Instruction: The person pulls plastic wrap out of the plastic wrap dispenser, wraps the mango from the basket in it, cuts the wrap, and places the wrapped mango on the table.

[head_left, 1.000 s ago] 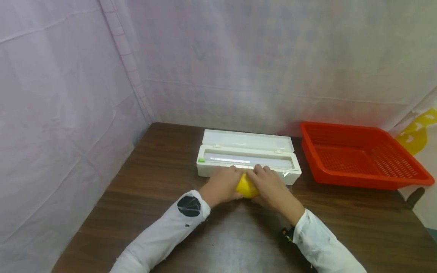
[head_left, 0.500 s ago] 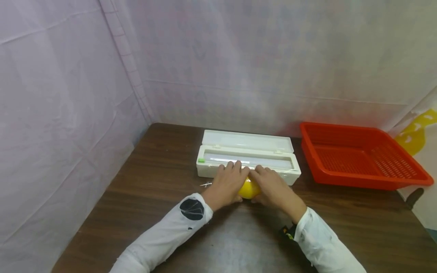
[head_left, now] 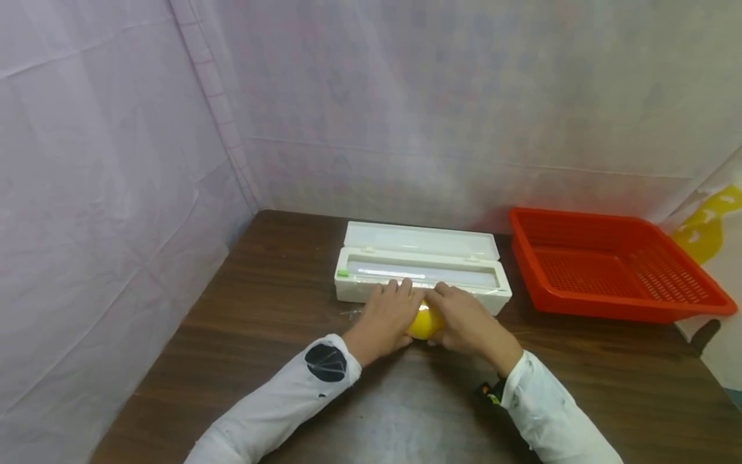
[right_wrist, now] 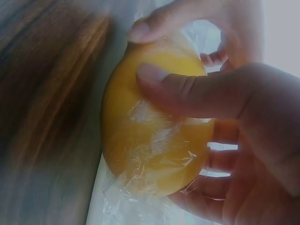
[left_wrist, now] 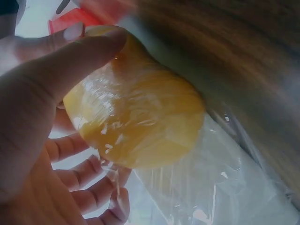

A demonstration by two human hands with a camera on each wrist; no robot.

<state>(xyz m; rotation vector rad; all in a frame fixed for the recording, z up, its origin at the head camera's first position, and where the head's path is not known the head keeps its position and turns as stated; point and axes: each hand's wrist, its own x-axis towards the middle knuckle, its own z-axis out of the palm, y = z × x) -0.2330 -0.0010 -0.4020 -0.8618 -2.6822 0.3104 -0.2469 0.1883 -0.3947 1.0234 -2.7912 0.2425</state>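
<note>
From where I stand, the left hand (head_left: 387,320) and right hand (head_left: 468,325) grip the yellow fruit (head_left: 426,323) from opposite sides, below the frame's centre, just in front of the open film dispenser (head_left: 361,293). Step in hand, apparently: wrapping in cling film (right_wrist: 136,206). The next move likely calls for even tension while tucking slack.
</note>
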